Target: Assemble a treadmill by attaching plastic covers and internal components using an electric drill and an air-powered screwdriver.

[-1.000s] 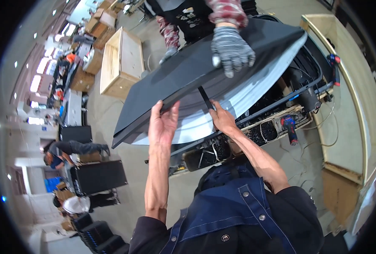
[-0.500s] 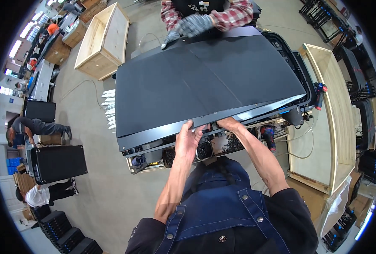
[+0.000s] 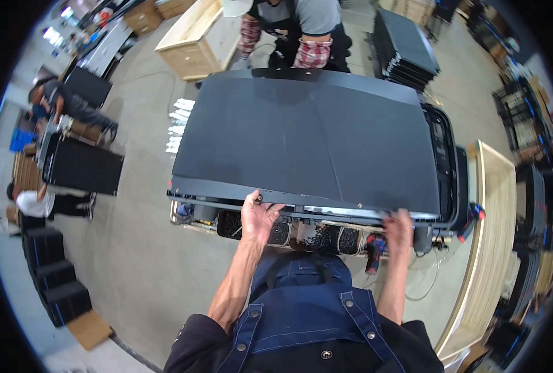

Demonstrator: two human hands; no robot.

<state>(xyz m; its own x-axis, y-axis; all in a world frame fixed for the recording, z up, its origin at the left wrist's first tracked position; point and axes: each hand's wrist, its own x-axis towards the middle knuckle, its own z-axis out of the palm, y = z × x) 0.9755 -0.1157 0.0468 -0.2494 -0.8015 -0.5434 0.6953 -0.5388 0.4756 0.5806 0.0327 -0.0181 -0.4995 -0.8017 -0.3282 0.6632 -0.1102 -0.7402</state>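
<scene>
Left hand [image 3: 261, 219], half curled, meets the black panel [image 3: 307, 137] at its near edge; right hand [image 3: 399, 231], blurred, grip unclear, has slipped out from under! Panel's flatter now, covering most of the frame [image 3: 443, 146] bar its right end.

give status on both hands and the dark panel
Left hand at near edge of dark panel; right hand blurred at right corner. Panel over black frame. Power driver beside right hand.
</scene>
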